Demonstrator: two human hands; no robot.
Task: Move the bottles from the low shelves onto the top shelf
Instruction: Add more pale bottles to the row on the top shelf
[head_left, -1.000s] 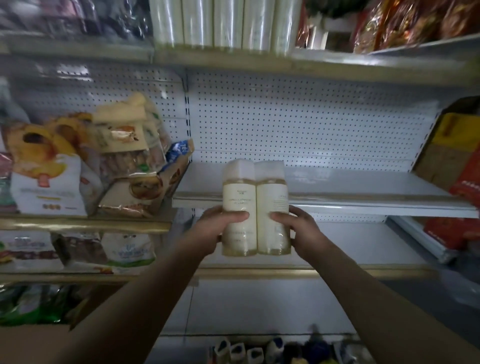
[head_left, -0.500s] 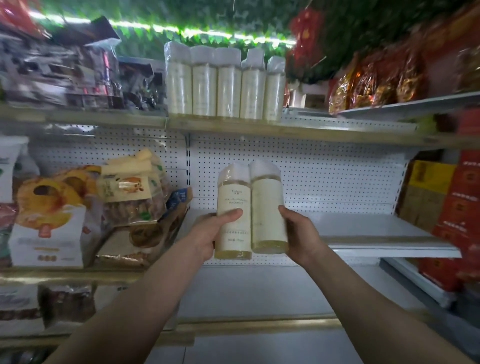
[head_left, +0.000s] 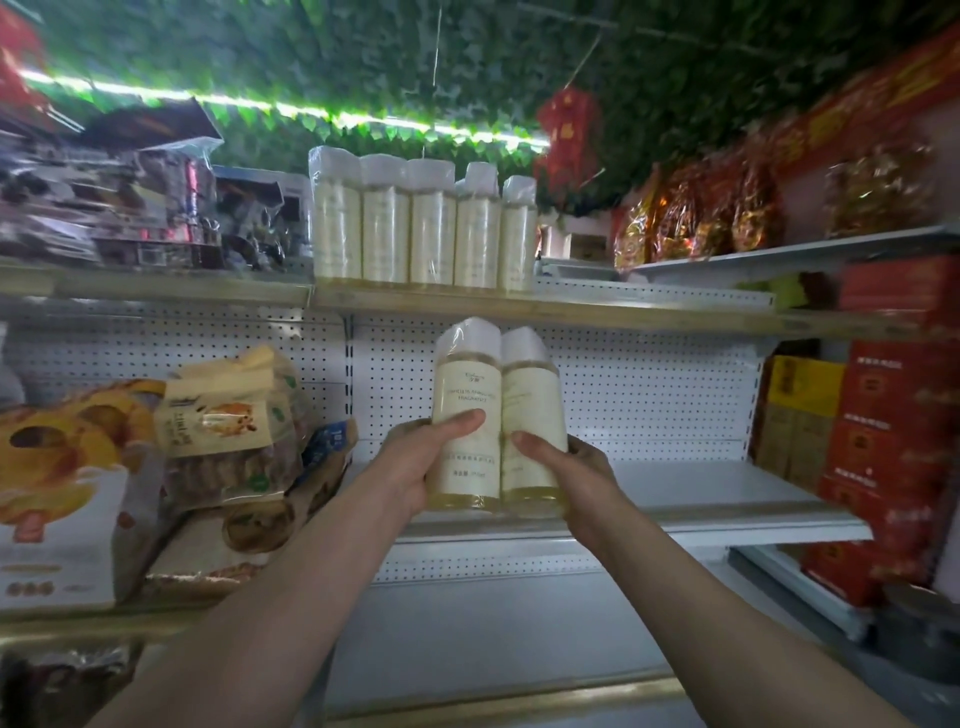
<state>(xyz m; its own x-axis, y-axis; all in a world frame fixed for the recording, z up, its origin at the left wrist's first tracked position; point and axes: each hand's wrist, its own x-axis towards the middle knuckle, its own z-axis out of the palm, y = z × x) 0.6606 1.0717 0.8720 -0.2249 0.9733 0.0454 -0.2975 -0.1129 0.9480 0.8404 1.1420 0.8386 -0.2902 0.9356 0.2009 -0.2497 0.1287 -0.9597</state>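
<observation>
Together, the left hand (head_left: 415, 467) and right hand (head_left: 571, 478) clamp two bottles (head_left: 496, 421) upright and touching, raised just below the top shelf (head_left: 649, 314), where five bottles (head_left: 421, 228) stand.

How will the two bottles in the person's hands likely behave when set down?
The bottles look tall and narrow, so they could probably tip if nudged. Their shiny plastic wrap may be slippery. Liquid seems to fill them, so each left hand and right hand load is likely heavy.
</observation>
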